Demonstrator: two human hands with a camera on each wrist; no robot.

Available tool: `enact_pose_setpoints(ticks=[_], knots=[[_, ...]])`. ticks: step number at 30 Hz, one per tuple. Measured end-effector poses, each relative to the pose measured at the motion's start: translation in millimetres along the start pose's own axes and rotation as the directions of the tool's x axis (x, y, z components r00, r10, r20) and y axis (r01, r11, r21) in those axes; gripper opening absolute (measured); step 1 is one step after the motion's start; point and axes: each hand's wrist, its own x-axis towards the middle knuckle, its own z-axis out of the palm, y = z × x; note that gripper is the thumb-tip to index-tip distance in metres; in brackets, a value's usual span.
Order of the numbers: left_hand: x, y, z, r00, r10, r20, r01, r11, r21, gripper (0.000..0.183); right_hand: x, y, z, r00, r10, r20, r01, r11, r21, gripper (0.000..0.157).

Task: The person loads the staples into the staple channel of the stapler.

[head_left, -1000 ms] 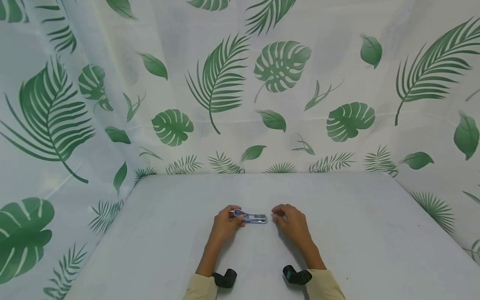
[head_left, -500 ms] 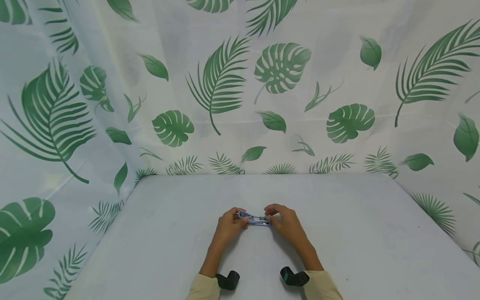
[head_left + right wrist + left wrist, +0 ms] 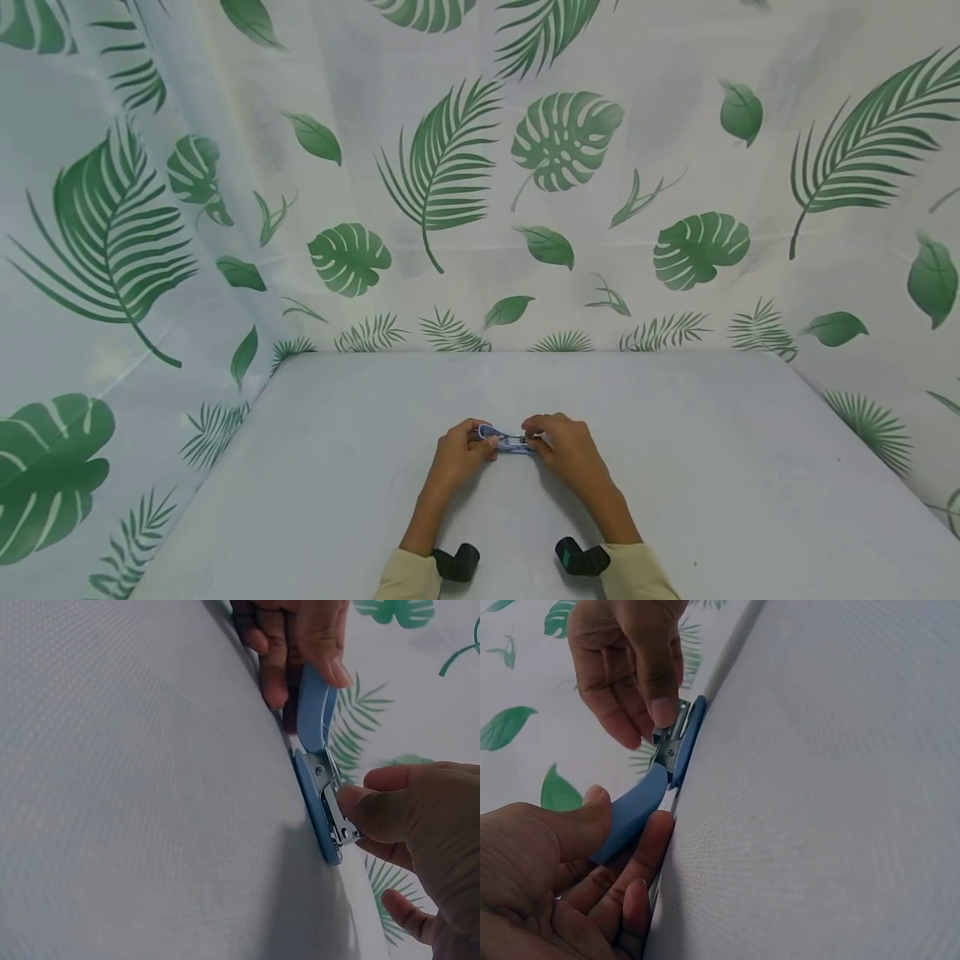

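A small blue stapler [image 3: 514, 443] is spread open, its metal magazine [image 3: 334, 806] exposed between the curved blue handle [image 3: 634, 814] and the flat blue base [image 3: 315, 810]. My left hand [image 3: 458, 454] grips the handle between thumb and fingers, the lower fingers close along the white tabletop. From the other end, my right hand [image 3: 572, 450] pinches at the magazine with thumb and forefinger, the thumb tip right on the metal. A small dark metal piece [image 3: 658, 736] shows beneath that thumb in the left wrist view; I cannot tell whether it is separate from the stapler.
The white-covered table [image 3: 337, 467] stretches out around both hands. A leaf-printed cloth [image 3: 630, 150] rises behind it and along both sides. Black wrist devices [image 3: 457, 562] sit at both cuffs, close over the tabletop.
My right hand has come left from beyond the stapler's end onto its metal magazine. The left hand has shifted slightly right with the stapler, still gripping the handle.
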Motion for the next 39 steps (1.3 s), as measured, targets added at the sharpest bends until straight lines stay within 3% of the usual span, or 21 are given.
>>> enact_pose_setpoints(ticks=[7, 17, 23, 31, 39], knots=[[-0.4, 0.2, -1.0, 1.000, 0.014, 0.004, -0.014, 1.000, -0.008, 0.028, -2.3, 2.0, 3.0, 0.985, 0.141, 0.102, -0.155, 0.977, 0.145, 0.024], [-0.4, 1.1, -1.3, 1.000, 0.009, 0.006, -0.009, 1.000, -0.012, 0.029, -0.9, 7.3, 9.2, 0.970, 0.225, 0.090, -0.239, 0.945, 0.222, 0.013], [-0.7, 0.9, -0.7, 1.000, 0.012, 0.001, -0.012, 1.000, -0.003, 0.029, -0.2, 8.7, 10.7, 0.975, 0.207, 0.085, -0.221, 0.947, 0.232, 0.016], [-1.7, 1.8, -0.7, 1.000, 0.006, -0.018, -0.006, 1.000, 0.011, 0.028, -2.8, 12.8, 10.5, 0.990, 0.115, 0.081, -0.132, 0.956, 0.262, 0.019], [-1.8, 1.9, 0.3, 1.000, -0.003, -0.019, 0.003, 1.000, 0.022, 0.029, -4.6, 17.1, 12.3, 0.987, 0.145, 0.068, -0.157, 0.957, 0.243, 0.019]])
